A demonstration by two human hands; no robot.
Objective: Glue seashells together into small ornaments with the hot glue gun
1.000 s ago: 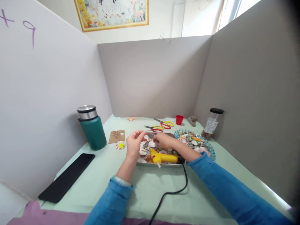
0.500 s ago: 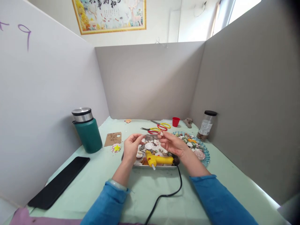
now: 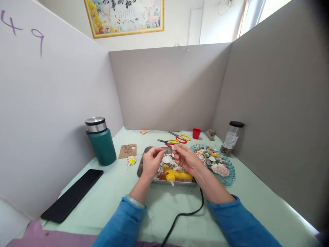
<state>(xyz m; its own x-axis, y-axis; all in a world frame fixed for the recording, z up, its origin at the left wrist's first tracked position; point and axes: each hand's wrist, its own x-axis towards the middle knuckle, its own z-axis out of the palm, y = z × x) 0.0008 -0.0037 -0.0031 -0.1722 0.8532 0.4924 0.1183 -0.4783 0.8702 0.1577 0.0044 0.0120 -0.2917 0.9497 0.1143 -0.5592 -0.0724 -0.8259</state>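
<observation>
My right hand (image 3: 185,158) is raised over a metal tray (image 3: 141,167) and pinches a small shell (image 3: 174,148) between thumb and fingertips. My left hand (image 3: 151,161) hovers just left of it, fingers curled with the tips pinched toward that shell; whether it holds anything is unclear. A yellow glue gun (image 3: 176,174) lies across the tray's near edge among several shells, its black cord (image 3: 183,214) running toward me.
A blue glass plate (image 3: 230,171) of shells sits right of the tray. Two pairs of scissors (image 3: 177,139), a red cup (image 3: 196,133) and a jar (image 3: 231,139) stand behind. At left are a green flask (image 3: 101,141), a brown card (image 3: 128,150), a yellow star piece (image 3: 131,160) and a black phone (image 3: 73,194).
My right hand lifted a small shell out of the tray and holds it up. My left hand moved in close beside it.
</observation>
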